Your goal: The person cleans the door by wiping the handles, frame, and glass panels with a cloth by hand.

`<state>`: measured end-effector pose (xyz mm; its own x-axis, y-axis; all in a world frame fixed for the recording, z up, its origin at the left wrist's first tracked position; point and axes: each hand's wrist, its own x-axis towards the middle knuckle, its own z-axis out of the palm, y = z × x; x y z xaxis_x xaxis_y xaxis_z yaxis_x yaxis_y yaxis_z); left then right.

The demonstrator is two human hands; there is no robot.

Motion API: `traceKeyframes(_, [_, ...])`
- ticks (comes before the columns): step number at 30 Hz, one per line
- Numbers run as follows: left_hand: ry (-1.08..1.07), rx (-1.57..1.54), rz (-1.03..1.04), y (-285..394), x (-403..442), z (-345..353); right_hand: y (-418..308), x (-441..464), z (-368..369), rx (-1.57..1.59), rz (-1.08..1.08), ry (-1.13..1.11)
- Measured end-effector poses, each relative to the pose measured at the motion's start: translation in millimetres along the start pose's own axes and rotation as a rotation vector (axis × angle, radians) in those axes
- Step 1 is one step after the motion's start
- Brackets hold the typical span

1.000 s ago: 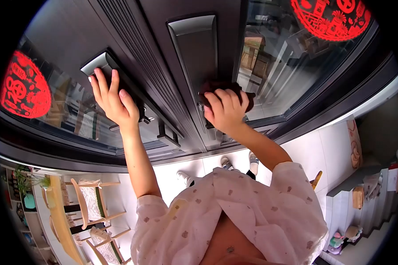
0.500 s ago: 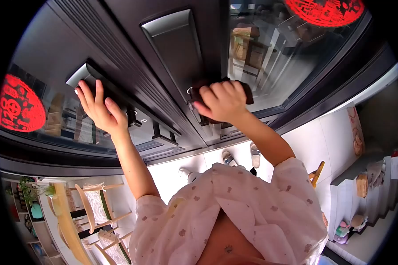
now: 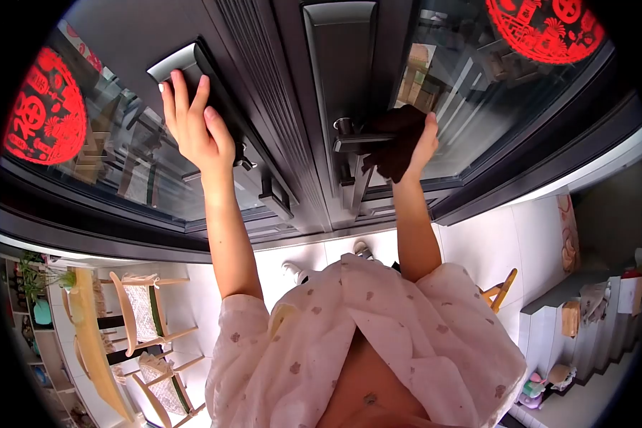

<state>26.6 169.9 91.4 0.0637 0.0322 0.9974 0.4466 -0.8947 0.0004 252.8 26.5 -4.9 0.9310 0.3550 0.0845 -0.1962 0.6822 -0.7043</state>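
My left hand lies with its fingers spread on the upper end of the long handle plate of the left dark door. Nothing is held in it. On the right door, my right hand holds a dark brown cloth, its fingers mostly hidden behind the cloth. The cloth bunches around the outer end of the black lever handle. Above that lever rises a glossy dark plate.
Red round paper decorations are on the glass panes. Wooden chairs and a long wooden table stand at the lower left. Steps with objects on them are at the lower right. A wooden stool stands nearby.
My right hand has turned and shifted to the right with the cloth, uncovering the lever handle. My left hand stays on its plate while the whole view shifts.
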Motion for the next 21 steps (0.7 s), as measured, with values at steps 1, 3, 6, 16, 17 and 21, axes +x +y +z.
traceKeyframes(1, [0.006,-0.002,0.003,-0.1,1.3,0.3,1.8,-4.3,3.7,0.168,-0.013,-0.096])
traceKeyframes(3, [0.001,-0.005,0.004,-0.9,1.0,-0.2,3.2,-25.2,17.2,0.226,-0.154,-0.187])
traceKeyframes(6, [-0.007,-0.016,0.0,-0.6,-0.3,-0.7,65.1,12.6,-50.3,0.578,0.031,-0.455])
traceKeyframes(16, [0.003,-0.011,-0.012,1.1,-1.2,-1.0,-11.1,-55.4,35.7,-0.721,-1.295,-0.32])
traceKeyframes(17, [0.007,-0.013,-0.008,0.9,-1.0,-0.8,-13.2,-57.8,55.1,-0.856,-1.314,-0.448])
traceKeyframes(21, [-0.011,-0.005,-0.007,1.0,-0.2,-2.7,14.8,-79.9,116.8,-1.295,-1.265,-0.404])
